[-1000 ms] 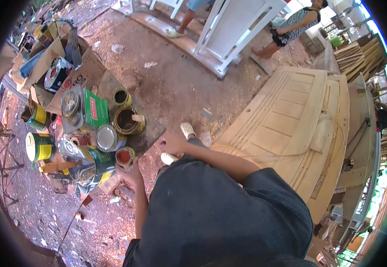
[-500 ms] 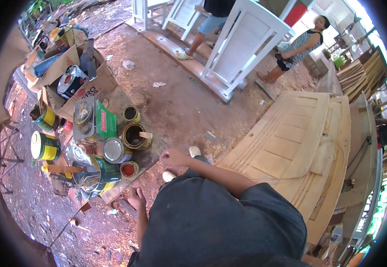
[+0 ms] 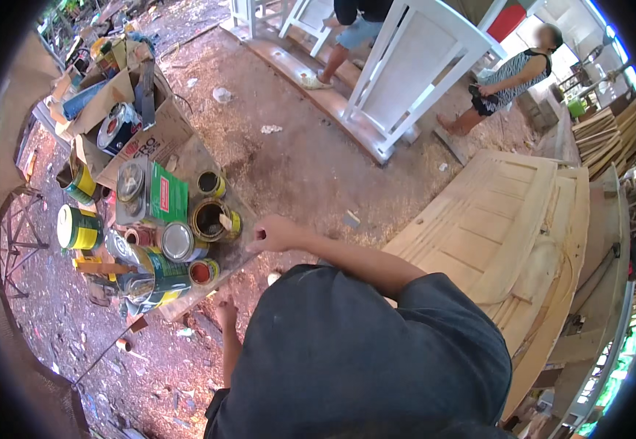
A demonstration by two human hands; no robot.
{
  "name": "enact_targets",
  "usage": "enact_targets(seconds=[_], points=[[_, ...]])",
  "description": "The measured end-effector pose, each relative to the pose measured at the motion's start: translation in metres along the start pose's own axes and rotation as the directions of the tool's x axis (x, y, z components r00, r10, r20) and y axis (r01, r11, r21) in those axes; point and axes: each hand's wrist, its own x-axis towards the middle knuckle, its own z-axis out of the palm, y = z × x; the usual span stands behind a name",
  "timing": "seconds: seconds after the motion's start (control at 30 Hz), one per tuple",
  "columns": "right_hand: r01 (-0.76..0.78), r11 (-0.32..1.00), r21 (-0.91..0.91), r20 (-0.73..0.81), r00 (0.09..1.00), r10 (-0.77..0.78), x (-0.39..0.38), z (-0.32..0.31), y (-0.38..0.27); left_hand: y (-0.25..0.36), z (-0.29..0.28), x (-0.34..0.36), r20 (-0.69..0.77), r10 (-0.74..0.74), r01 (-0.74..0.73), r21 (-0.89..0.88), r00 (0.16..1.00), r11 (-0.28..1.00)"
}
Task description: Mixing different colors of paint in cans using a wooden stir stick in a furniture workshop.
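Reaching in over the bench's right edge, my right hand (image 3: 275,233) has its fingers curled in, and nothing shows in them. Closest to it is an open can of dark brown liquid (image 3: 207,222) with a flat wooden stick (image 3: 226,221) standing in it; the hand is apart from both. My left hand (image 3: 226,313) hangs low by the bench's near corner, touching nothing I can see, its fingers too small and turned away to read. Between the hands stand a small can of red-orange paint (image 3: 202,272) and a lidded round tin (image 3: 177,241).
A square tin with a green label (image 3: 166,193), a small open can (image 3: 211,184) and a cardboard box of cans (image 3: 150,143) crowd the bench. Panelled wooden doors (image 3: 479,227) lean at right. Two people are beyond, one (image 3: 512,80) standing near a white-painted wooden frame (image 3: 406,80).
My right hand has moved slightly up and nearer the brown can. My left hand has drawn lower and back. The whole view has shifted a little.
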Motion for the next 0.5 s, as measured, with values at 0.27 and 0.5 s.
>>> enact_targets(seconds=[0.27,0.5], points=[[0.080,0.922,-0.378,-0.270,0.944,-0.192,0.012,-0.005,-0.066,-0.067,0.060,0.009,-0.112,0.335,-0.300,0.245,0.936,0.922],[0.241,0.869,-0.432,-0.158,0.929,-0.336,0.023,0.002,-0.069,0.011,0.012,-0.041,0.031,-0.144,0.146,-0.044,0.989,0.988]])
